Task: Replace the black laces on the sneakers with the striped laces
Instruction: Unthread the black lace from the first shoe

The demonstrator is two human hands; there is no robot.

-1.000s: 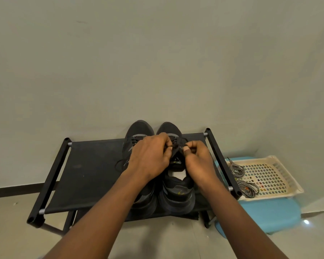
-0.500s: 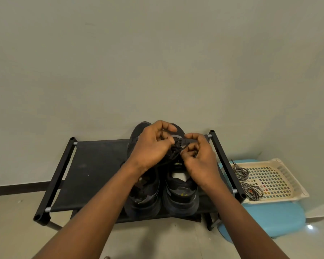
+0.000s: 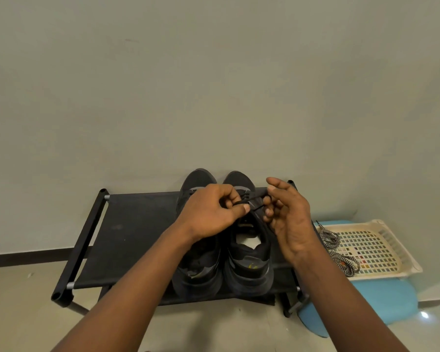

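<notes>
**Both hands on the black lace of the right sneaker**

Two dark sneakers stand side by side on a black shoe rack (image 3: 137,224), with the toes pointing to the far wall (image 3: 214,85) and the heels near the person. The left sneaker (image 3: 198,270) is partly hidden under the left forearm. The right sneaker (image 3: 249,265) shows its open mouth and a light insole.

The left hand (image 3: 211,214) is over the lacing area of the shoes. Its fingers are curled, and the thumb and forefinger pinch the black lace (image 3: 255,198). From this pinch two thin strands of the lace run to the right, above the tongue of the right sneaker, and reach the right hand (image 3: 290,224). This hand is turned with the palm to the left. Its lower fingers are bent around the strands and seem to hold them, while the forefinger points more straight to the far side.

The striped laces (image 3: 344,261) are not on the shoes. They lie in two loose bundles at the left side of a cream plastic basket (image 3: 386,274), just right of the rack. The basket rests on a blue stool (image 3: 391,298), which stands on the pale floor (image 3: 23,313).
</notes>
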